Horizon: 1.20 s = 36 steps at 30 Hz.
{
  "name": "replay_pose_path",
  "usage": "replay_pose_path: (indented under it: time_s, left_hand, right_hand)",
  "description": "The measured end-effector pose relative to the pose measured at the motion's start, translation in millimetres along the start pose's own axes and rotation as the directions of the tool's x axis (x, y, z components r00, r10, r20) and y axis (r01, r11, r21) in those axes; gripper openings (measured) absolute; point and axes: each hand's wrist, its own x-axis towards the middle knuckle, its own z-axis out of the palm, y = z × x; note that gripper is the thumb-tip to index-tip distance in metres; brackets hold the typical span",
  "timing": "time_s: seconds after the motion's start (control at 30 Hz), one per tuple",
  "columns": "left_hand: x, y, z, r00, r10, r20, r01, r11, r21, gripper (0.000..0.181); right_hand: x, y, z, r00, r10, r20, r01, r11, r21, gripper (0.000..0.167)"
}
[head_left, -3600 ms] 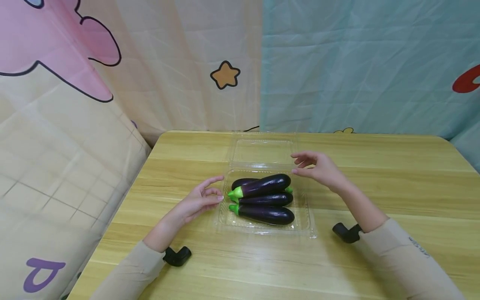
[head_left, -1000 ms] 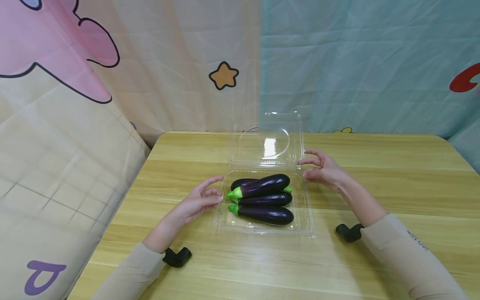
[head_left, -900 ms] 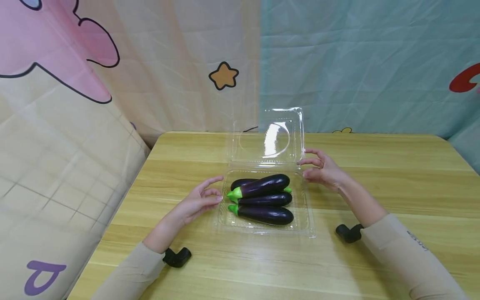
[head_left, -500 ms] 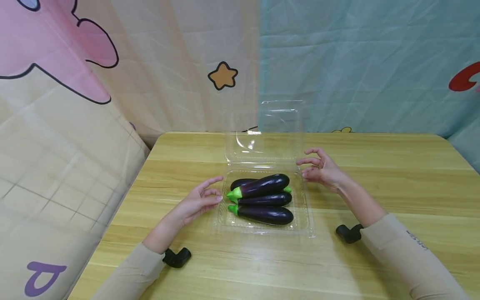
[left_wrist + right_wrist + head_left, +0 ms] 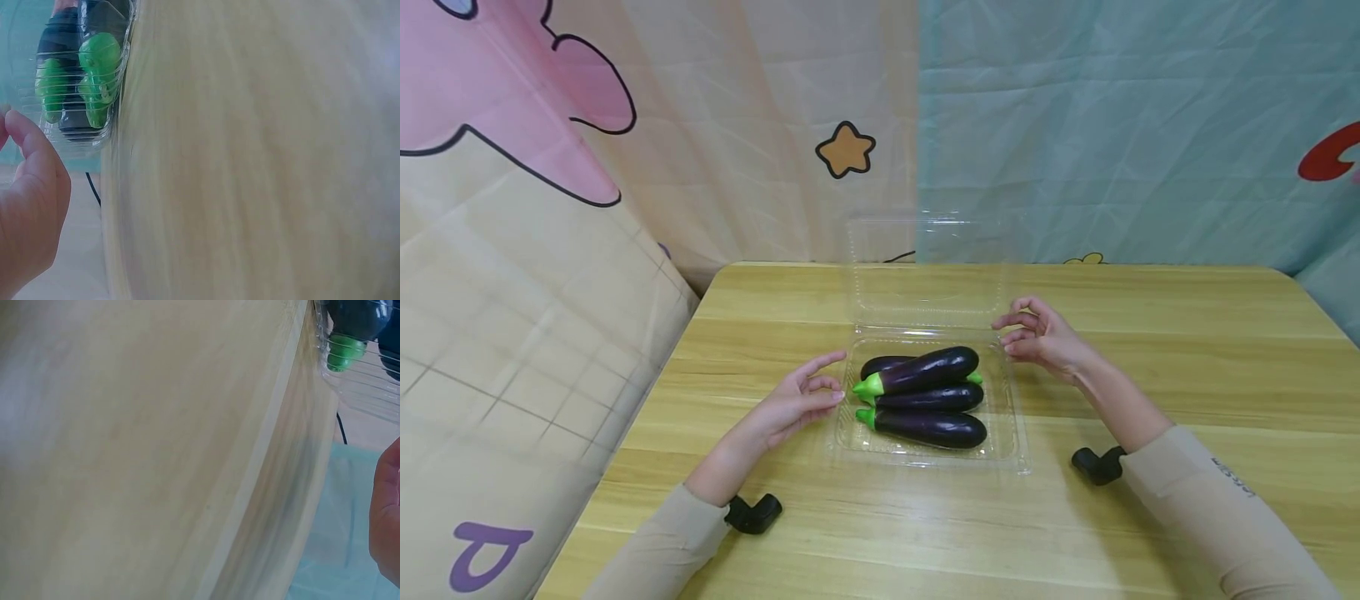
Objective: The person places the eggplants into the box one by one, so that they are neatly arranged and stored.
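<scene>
A clear plastic clamshell container lies on the table with its lid raised at the back, leaning away. Several dark purple eggplants with green stem ends are piled in the base; the top eggplant lies slantwise over the others, and the front eggplant is fully visible. My left hand is at the base's left side, fingers loosely bent, index fingertip near the rim. By the back right corner, near the hinge, is my right hand, fingers loosely bent. Whether either hand touches the plastic, I cannot tell.
The wooden table reaches back to a printed curtain. Another curtain hangs along the left side. A black wrist mount sits at the left cuff, and a second black mount at the right cuff.
The lid has swung up from lying back on the table, stood more upright, and now leans slightly back. My right hand has moved a little to the right. My left hand has stayed put.
</scene>
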Motion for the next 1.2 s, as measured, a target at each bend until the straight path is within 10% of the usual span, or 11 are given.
replay_pose_path:
  time_s: [1.2]
  left_hand:
    - [1.9,3.0,1.6,0.998,-0.035,-0.055,0.035,0.999,0.004,0.065]
  right_hand:
    - [-8.3,1.8,-3.9,0.999,0.038,-0.011,-0.039,0.992,-0.12,0.042]
